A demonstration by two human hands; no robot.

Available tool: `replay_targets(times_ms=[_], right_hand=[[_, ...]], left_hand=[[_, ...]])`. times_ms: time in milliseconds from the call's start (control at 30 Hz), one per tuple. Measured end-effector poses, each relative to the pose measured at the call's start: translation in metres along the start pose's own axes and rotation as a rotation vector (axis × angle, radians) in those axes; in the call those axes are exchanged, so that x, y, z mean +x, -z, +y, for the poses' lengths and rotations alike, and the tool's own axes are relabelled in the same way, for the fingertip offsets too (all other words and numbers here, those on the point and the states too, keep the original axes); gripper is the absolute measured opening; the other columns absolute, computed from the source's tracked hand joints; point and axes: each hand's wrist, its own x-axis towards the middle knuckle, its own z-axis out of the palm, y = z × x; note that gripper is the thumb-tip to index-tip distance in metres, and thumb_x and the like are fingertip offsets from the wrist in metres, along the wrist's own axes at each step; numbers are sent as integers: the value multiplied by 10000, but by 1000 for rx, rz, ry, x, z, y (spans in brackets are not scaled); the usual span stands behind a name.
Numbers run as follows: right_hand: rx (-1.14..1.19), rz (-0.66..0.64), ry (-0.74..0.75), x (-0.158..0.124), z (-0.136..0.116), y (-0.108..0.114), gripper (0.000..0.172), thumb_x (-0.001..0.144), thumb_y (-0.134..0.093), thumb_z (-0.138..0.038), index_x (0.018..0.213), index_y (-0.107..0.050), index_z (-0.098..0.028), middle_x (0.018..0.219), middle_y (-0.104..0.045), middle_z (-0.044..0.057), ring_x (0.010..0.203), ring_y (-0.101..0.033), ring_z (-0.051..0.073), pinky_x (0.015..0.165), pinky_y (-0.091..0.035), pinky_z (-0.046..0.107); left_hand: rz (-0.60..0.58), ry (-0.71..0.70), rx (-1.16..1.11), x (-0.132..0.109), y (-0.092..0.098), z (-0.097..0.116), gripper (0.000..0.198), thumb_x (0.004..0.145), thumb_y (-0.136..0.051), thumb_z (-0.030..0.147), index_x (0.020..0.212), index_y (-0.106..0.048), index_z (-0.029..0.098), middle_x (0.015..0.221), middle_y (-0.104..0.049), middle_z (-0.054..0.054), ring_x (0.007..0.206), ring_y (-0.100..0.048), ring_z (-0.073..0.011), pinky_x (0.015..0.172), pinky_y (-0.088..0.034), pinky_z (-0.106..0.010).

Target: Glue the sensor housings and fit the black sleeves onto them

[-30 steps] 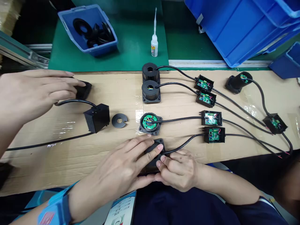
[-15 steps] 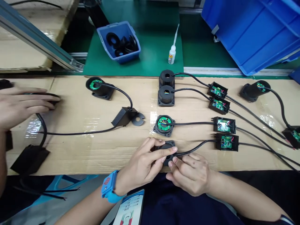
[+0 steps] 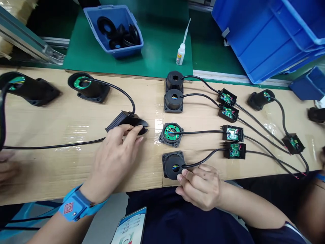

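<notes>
My left hand (image 3: 115,154) has thumb and fingers pinched on a slotted black disc (image 3: 143,126), tilted beside a ribbed black box (image 3: 122,119). My right hand (image 3: 200,186) is closed, its fingertips at the lower right edge of a round black housing (image 3: 169,166) with a square flange. A flat black cover with a central hole sits on this housing, and coloured wires show through the hole. From its side a black cable (image 3: 207,158) runs to an open black box with a green circuit board (image 3: 235,150). Behind it lies an uncovered housing showing a round green board (image 3: 172,132).
Two covered housings (image 3: 174,101) stand farther back, cabled to open circuit boxes (image 3: 228,112). Tall black housings (image 3: 88,88) stand left and right. A blue bin (image 3: 114,51) of black rings and a white dropper bottle (image 3: 180,54) are at the back. Co-workers' hands show at both sides.
My left hand has left the round housing and moved left onto the slotted disc. My right hand stays at the housing. At far left, a co-worker's tall housing now stands on the table.
</notes>
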Motion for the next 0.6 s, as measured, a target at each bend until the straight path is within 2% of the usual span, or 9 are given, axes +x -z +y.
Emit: replay_targets(times_ms=[167,300,400,500,600], right_hand=[[8,-18,-5,1,-1,1,233,983,-621,-248,802,-735,-156,718,-720,5,606,-621,109,531,-463,276],[-45,-6,16,1,-1,3,179,945,-680,-262,834,-759,-147,753,-726,8,642,-603,119,514,-402,304],[-68,-21,63,1,0,5,183,923,-727,-301,818,-764,-156,777,-714,13,686,-600,125,549,-370,329],[-53,-33,61,1,0,3,209,924,-728,-307,765,-748,-172,770,-692,-9,673,-578,108,672,-410,356],[-12,-13,-3,2,-1,-1,190,933,-677,-229,761,-742,-180,735,-672,-38,658,-556,89,939,-456,447]], left_hand=[[-66,-6,63,3,-3,1,231,1031,-489,312,1156,-625,174,1215,-579,-178,1073,-597,-331,897,-555,-521],[-104,-64,-74,-9,-3,0,189,1028,-511,365,1071,-587,197,1238,-594,-157,1113,-607,-320,942,-552,-518],[-73,-70,-244,-12,4,0,171,1043,-502,368,1066,-554,207,1217,-639,-130,1103,-645,-278,936,-565,-452],[-27,-97,-366,0,17,4,145,1026,-556,343,1100,-542,219,1385,-602,-122,1232,-629,-264,1002,-562,-414],[21,-195,-449,26,23,11,138,1011,-583,329,1090,-550,221,1385,-601,-112,1252,-625,-264,1026,-553,-402]])
